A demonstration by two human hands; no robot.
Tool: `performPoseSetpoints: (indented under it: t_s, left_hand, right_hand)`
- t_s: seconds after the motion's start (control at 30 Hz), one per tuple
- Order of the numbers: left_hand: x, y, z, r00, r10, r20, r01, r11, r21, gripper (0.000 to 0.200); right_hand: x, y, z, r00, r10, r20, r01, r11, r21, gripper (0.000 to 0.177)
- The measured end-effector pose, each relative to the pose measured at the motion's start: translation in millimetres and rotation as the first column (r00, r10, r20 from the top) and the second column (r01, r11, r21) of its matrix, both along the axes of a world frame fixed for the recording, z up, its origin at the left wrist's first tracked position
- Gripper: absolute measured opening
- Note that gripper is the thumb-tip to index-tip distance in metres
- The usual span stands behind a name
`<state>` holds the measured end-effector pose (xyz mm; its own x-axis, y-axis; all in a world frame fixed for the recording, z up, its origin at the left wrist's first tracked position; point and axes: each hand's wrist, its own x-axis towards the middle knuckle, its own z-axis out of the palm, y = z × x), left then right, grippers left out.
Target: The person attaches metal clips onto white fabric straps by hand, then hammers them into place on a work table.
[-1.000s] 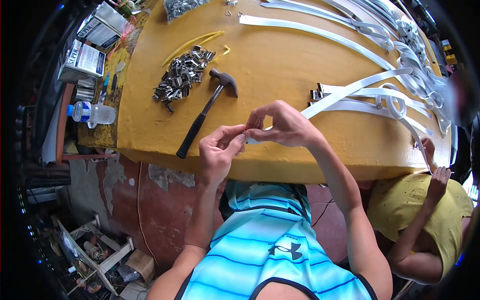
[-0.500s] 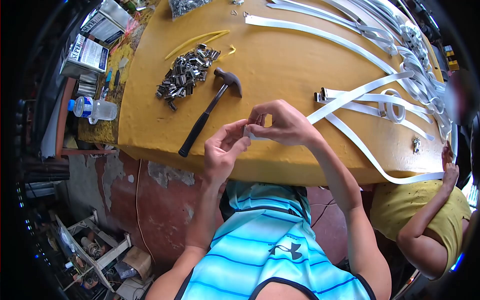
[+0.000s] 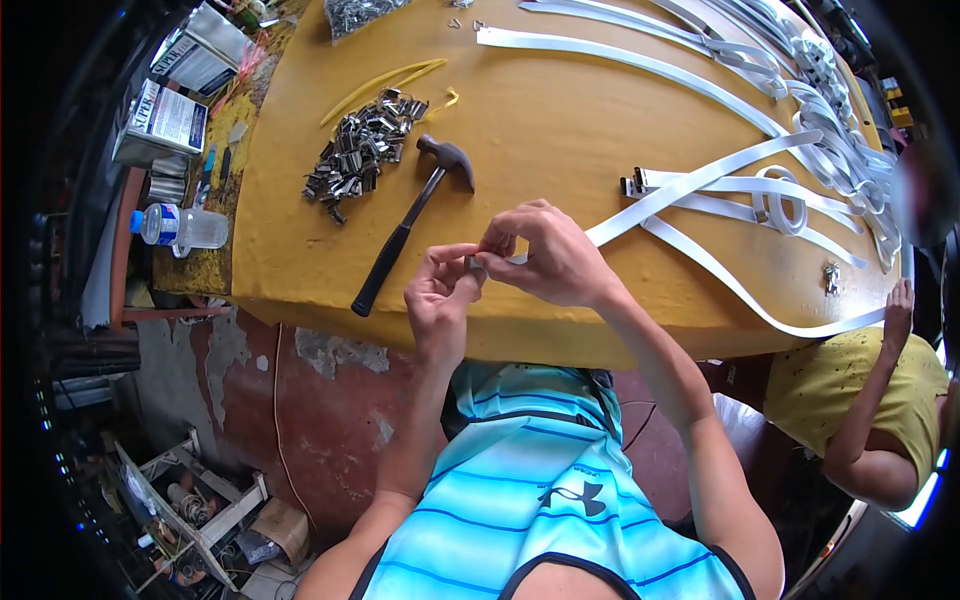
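Observation:
My right hand [image 3: 553,252] is closed in a pinch near the end of a white belt strap [image 3: 660,205], which runs from it up to the right over other straps. My left hand [image 3: 438,300] meets it, thumb and fingers pinching a small silvery metal clip [image 3: 474,263] at the strap's end. The fingers partly cover both clip and strap end. Left of my hands lies a claw hammer [image 3: 410,228], its black handle toward the table's front edge. Beyond it is a pile of shiny metal clips [image 3: 362,150].
More white straps [image 3: 800,190] lie on the yellow-covered table [image 3: 560,130], bunched at the right. A yellow cord [image 3: 385,82] lies behind the clips. At the left stand a plastic bottle [image 3: 190,226] and metal cans [image 3: 165,125]. Another person in a yellow shirt [image 3: 850,390] sits at right, hand at the table edge.
Both my hands, pinched together, have shifted slightly left in view. The whole table also appears a little further left. The other person's hand has moved up slightly.

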<state>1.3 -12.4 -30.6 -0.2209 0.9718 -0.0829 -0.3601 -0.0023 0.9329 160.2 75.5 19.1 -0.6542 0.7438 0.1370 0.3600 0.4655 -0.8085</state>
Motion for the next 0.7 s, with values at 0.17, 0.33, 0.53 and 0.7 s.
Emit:
performPoseSetpoints:
  t_s: [0.17, 0.33, 0.53, 0.7]
  left_hand:
    - [-10.3, 18.6, 0.6, 0.997, -0.046, -0.055, 0.044, 0.998, -0.038, 0.026]
    - [-21.6, 36.4, -5.3, 0.802, -0.153, -0.578, 0.045, 0.979, -0.198, 0.028]
    - [-63.5, 52.0, -16.4, -0.102, 0.274, -0.956, -0.039, 0.959, 0.279, 0.030]
    - [-65.8, 55.4, -19.2, -0.050, 0.083, -0.995, -0.010, 0.996, 0.084, 0.018]
  right_hand:
    - [2.0, -7.0, -10.3, 0.981, -0.152, -0.121, 0.145, 0.988, -0.061, 0.015]
    - [15.6, 3.6, -51.0, 0.986, -0.156, -0.052, 0.158, 0.987, 0.030, 0.022]
    - [19.3, 12.6, -59.1, 0.986, -0.166, -0.010, 0.166, 0.983, 0.077, 0.023]
    - [18.3, 12.5, -59.2, 0.982, -0.186, -0.025, 0.186, 0.983, -0.006, 0.023]
